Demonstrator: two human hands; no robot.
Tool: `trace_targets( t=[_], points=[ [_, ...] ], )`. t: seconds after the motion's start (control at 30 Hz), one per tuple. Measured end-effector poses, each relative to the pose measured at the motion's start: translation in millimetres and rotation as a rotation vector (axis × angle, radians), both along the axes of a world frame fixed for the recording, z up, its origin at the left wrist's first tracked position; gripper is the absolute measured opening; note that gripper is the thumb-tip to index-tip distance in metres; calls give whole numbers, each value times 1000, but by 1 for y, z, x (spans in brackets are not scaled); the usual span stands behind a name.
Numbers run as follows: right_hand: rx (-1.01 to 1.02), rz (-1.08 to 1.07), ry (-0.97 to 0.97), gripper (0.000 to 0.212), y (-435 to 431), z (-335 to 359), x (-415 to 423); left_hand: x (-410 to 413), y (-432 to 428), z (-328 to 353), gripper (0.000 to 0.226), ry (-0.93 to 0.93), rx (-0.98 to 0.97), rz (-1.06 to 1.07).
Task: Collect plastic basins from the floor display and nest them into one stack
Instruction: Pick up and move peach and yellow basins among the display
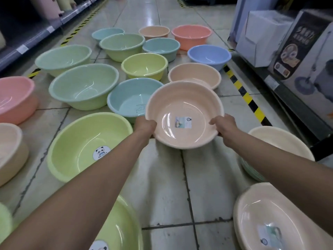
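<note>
I hold a peach basin (183, 107) with a small label inside, lifted above the floor and tilted toward me. My left hand (145, 126) grips its left rim and my right hand (224, 124) grips its right rim. Behind it on the floor sit a teal basin (126, 100) and another peach basin (194, 73). A light green basin (81, 139) with a panda sticker lies to the left. At the right, a cream basin (277, 141) tops a nested stack, partly hidden by my right forearm.
Several more basins in green, blue, pink and yellow cover the tiled aisle floor (203, 186). Shelving (27, 42) runs along the left. Boxed mop sets (306, 56) line the right shelf behind black-yellow tape (248, 100). A peach basin (270, 219) sits at bottom right.
</note>
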State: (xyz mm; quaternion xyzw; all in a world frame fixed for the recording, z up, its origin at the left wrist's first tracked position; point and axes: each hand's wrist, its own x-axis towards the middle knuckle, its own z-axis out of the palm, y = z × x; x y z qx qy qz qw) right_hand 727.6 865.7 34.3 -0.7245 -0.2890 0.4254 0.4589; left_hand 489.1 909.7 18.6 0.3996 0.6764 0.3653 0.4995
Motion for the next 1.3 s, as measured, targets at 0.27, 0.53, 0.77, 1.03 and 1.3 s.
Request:
trace_targets(
  t=[0.27, 0.53, 0.77, 1.03, 1.3],
  points=[
    [-82, 10, -146, 30, 42, -39, 17, 14, 23, -26, 35, 41, -15, -15],
    [-201, 120, -344, 45, 32, -67, 18, 16, 4, -70, 46, 264, -117, -56],
    [-261, 82, -252, 40, 4, -91, 20, 12, -13, -104, 57, 40, -181, 2],
    [-142, 122, -241, 39, -16, -53, 5, -11, -51, -43, 31, -7, -125, -54],
    [-37, 349, -205, 34, -55, 41, -120, -154, -112, 53, 27, 77, -30, 30]
  ],
)
